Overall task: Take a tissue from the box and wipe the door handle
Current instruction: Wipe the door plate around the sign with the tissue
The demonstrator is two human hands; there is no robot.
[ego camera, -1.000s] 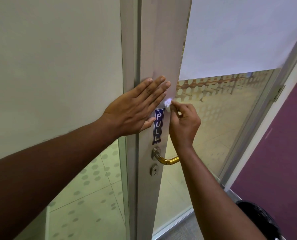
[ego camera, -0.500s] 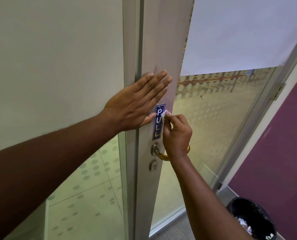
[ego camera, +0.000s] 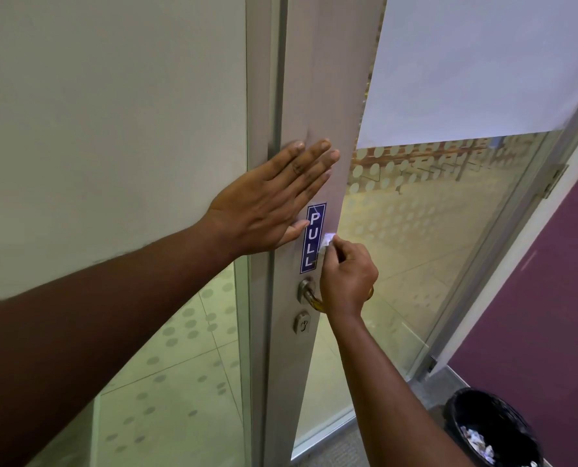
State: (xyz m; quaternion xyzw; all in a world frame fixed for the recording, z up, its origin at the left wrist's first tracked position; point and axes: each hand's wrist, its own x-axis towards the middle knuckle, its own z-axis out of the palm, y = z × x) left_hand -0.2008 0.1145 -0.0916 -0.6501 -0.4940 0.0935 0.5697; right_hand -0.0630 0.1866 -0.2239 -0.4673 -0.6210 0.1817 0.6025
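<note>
Beside PULL sticker [ego camera: 312, 238] | right hand [ego camera: 346, 278] grip pinches tissue [ego camera: 326, 243] | left hand [ego camera: 274, 200] flat, empty

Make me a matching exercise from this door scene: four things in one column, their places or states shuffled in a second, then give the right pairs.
Things:
1. left hand
2. tissue
3. door handle
4. bin

States:
A. on the floor, crumpled paper inside
B. flat against the door frame
C. pinched in the right hand beside the PULL sign
D. partly hidden behind the right hand

Pairs: 1-B, 2-C, 3-D, 4-A
</note>
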